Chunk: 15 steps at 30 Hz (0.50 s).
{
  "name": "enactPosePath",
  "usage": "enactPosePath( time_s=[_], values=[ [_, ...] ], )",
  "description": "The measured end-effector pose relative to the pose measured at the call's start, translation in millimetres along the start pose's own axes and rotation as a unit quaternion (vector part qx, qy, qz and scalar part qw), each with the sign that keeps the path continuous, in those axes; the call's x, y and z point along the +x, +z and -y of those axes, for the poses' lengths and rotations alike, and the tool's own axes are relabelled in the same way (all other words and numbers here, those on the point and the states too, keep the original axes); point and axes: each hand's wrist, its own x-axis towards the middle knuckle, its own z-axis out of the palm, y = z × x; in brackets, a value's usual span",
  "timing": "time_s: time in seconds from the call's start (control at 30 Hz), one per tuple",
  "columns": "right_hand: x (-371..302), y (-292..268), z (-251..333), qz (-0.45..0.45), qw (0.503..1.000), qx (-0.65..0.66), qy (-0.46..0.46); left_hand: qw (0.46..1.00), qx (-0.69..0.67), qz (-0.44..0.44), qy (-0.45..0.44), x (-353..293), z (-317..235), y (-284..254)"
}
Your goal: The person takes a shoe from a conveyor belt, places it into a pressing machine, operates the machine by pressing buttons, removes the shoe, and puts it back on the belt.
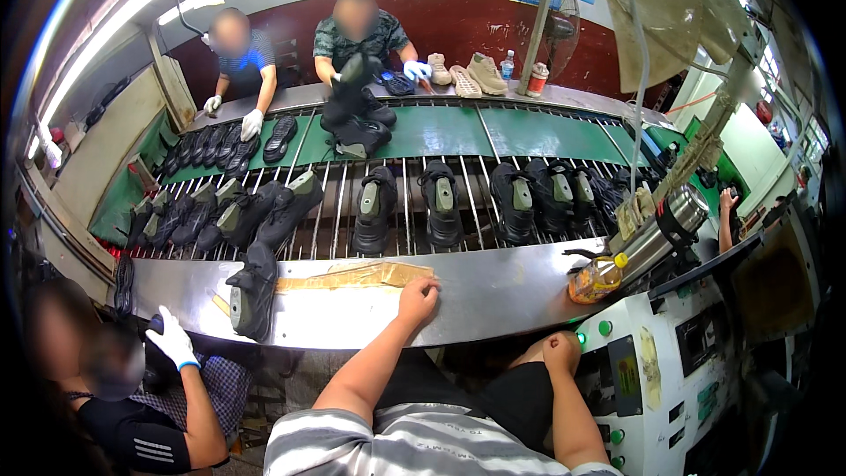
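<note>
Far left, down low, a co-worker's gloved hand is on a dark shoe, close to the counter; an elbow swung wide from there could, I reckon, knock something over. And here's the likeliest victim: the black shoe on the counter, off to the person's left, green insert turned leftward, lower end right by the front edge. One careless brush of a forearm and I'd fear a drop to the floor.

Moving along, brown tape runs over the metal, looking creased; a lifted edge might snag a sliding sole. At its right end rests the left hand, fingers curled; whether that grip pinches anything, I cannot tell from here. Beyond it, shoes stand on the rods; should those rods run, fingers straying in could get nipped.

On we go! The right hand is balled at the knee, its grip drawn in tight, nothing showing in it. Up from there, the bottle stands beside the flask, where a raised elbow could topple it. And the machine is right alongside: a slip outward might press a green button.
</note>
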Motion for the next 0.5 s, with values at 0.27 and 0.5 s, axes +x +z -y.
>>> enactPosePath(
  time_s=[0.27,0.5],
  values=[
    [4,4,9,0.013,1.0,-0.014,0.011,1.0,-0.014,-0.022,-0.003,-1,-11,-5],
    [4,-1,12,0.005,0.999,-0.029,-0.014,0.982,-0.119,0.013,-0.145,7,-5,-1]
  ],
)
